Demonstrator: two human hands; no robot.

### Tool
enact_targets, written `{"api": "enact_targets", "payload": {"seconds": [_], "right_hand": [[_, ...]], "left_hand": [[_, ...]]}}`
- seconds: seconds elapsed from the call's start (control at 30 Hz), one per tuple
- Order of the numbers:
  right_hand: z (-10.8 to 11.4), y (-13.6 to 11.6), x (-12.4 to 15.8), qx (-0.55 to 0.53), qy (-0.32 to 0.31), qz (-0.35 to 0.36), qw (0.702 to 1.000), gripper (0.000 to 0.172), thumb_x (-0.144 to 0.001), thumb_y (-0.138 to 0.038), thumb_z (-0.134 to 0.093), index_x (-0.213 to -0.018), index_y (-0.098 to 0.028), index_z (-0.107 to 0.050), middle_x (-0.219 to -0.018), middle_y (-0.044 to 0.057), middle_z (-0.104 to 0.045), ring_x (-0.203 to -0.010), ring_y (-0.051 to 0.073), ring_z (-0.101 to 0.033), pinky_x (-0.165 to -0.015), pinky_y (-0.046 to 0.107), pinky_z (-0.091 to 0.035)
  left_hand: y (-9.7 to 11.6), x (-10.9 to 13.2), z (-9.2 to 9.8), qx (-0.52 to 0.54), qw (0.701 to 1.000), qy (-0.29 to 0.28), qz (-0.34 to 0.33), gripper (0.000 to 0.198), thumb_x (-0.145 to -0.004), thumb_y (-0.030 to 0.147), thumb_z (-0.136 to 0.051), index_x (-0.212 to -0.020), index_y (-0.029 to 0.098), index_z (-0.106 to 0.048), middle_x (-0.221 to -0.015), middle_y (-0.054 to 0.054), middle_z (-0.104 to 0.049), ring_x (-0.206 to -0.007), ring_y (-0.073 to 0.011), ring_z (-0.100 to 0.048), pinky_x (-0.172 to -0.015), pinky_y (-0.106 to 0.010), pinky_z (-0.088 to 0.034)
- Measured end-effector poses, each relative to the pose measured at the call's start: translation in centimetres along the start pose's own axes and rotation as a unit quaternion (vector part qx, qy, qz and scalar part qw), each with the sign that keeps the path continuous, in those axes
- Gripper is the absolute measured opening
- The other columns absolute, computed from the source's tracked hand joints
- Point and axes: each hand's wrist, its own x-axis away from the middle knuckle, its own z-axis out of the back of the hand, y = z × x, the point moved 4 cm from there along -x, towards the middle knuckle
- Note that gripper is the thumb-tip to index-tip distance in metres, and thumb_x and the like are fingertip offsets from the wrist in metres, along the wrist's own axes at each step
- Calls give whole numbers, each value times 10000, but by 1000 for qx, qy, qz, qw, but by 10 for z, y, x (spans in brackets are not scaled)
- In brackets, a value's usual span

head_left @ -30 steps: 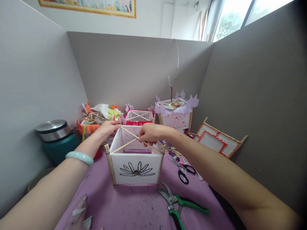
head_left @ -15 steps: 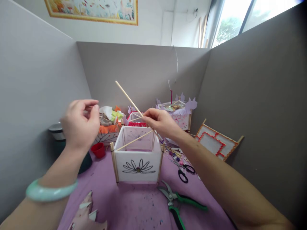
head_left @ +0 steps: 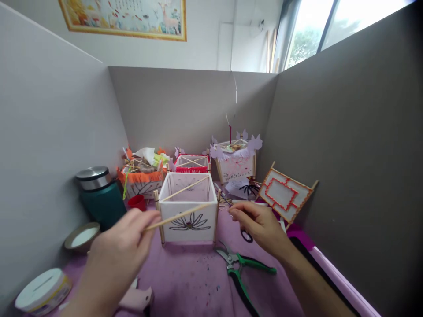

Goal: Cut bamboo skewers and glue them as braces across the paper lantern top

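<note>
My left hand [head_left: 120, 248] is closed in a pinch on the near end of a thin wooden stick [head_left: 180, 215]. The stick runs up and to the right across the front of a white paper lantern box [head_left: 198, 224] with a black flower drawn on it. A second stick [head_left: 185, 188] lies diagonally across the box's open top. My right hand [head_left: 259, 224] hovers just right of the box, its thumb and fingers drawn together a little past the stick's far end, with nothing visible in them. Both hands are above the purple mat [head_left: 191, 281].
Green-handled pliers [head_left: 246, 270] and black scissors [head_left: 246, 237] lie right of the box. A teal flask [head_left: 99, 198], small bowl [head_left: 82, 235], white tub [head_left: 42, 290] and red cup [head_left: 137, 201] stand at left. Other lanterns [head_left: 236, 160] and a red-trimmed panel [head_left: 284, 196] sit behind, with grey partitions all round.
The stick was lifted off the box top by my right hand, then passed to my left hand and lowered in front of the box. My right hand let go and dropped right.
</note>
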Motion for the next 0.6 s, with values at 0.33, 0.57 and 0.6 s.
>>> {"api": "enact_targets", "payload": {"seconds": [0.33,0.57,0.6], "right_hand": [[-65,51,-5,121,-24,-39,992,217,-864,-341,-531,-970,-223,-679,-906,45,-726,-840,221,-662,-720,291,-436],[-77,61,-8,186,-22,-60,980,251,-906,-323,-467,-877,-198,-683,-853,57,-729,-831,216,-670,-678,276,-394],[-79,62,-9,190,-19,-58,980,253,-909,-324,-467,-872,-195,-682,-848,56,-728,-827,212,-670,-676,273,-390]], "left_hand": [[-39,-25,-47,110,981,-12,158,332,-837,501,-497,-1016,263,-644,-1068,-43,-661,-940,-226,-639,-787,-277,-451],[-39,-26,-52,79,990,23,113,305,-870,440,-488,-991,223,-665,-980,-45,-695,-803,-197,-651,-692,-263,-437],[-39,-27,-52,85,990,28,108,308,-872,433,-489,-992,216,-671,-992,-48,-701,-810,-196,-654,-689,-259,-439]]}}
